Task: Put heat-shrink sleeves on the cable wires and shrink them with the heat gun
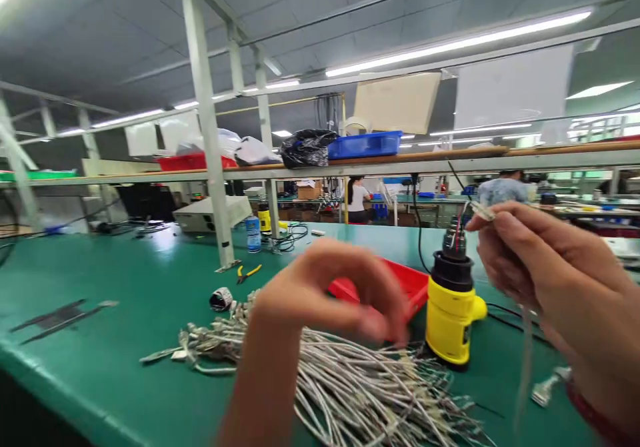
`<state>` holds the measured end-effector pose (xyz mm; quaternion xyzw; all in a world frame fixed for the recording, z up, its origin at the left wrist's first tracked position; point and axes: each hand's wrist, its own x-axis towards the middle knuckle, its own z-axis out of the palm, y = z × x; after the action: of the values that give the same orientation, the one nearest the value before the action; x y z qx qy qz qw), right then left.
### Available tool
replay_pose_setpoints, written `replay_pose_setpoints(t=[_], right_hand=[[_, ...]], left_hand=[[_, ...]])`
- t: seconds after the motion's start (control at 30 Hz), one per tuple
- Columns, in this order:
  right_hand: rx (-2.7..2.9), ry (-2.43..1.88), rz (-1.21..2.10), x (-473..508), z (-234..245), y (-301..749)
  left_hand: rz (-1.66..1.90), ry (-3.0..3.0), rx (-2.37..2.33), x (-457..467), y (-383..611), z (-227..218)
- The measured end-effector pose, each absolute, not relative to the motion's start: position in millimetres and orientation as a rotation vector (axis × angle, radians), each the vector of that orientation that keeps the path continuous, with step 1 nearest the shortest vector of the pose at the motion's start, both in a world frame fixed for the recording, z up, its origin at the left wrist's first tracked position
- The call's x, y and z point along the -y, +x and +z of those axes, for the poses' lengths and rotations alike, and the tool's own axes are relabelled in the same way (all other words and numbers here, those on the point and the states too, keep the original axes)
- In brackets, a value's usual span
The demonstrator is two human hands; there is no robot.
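Observation:
My right hand (540, 273) is closed in a pinch on a thin grey cable (525, 360); its tip (481, 211) sits just above the nozzle of an upright yellow and black heat gun (451, 303). The cable hangs down past my wrist to a small connector (545, 388). My left hand (330, 287) hovers, blurred by motion, over a big pile of grey cables (350, 380) on the green bench (100, 313). Its fingers curl downward and I see nothing in them.
A red tray (407, 281) lies behind my left hand. Yellow pliers (249, 273), a tape roll (221, 298), a small bottle (253, 233) and a white post (213, 147) stand further back. Shelf above holds a blue bin (365, 145). People work at far benches.

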<state>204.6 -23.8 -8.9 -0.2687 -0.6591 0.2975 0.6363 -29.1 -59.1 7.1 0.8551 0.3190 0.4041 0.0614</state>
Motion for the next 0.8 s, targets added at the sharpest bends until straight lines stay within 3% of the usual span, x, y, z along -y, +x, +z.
replay_pose_setpoints(t=[0.13,0.23,0.53,0.8], right_hand=[[1.629,-0.582,0.724,20.6,-32.6,169.9],[1.693,-0.7,0.527,8.8,-45.1,160.2],[1.771,-0.839,0.043,-10.5,-46.6,171.1],[1.923,-0.915,0.055,-20.1,-46.0,186.2]], left_hand=[[1.209,1.971,-0.624,22.8,-7.1,-5.6],[1.208,1.767,-0.617,-2.2,5.6,-16.6],[1.293,1.558,-0.534,-30.2,8.5,-32.3],[1.397,1.277,-0.543,-41.5,12.7,-39.9]])
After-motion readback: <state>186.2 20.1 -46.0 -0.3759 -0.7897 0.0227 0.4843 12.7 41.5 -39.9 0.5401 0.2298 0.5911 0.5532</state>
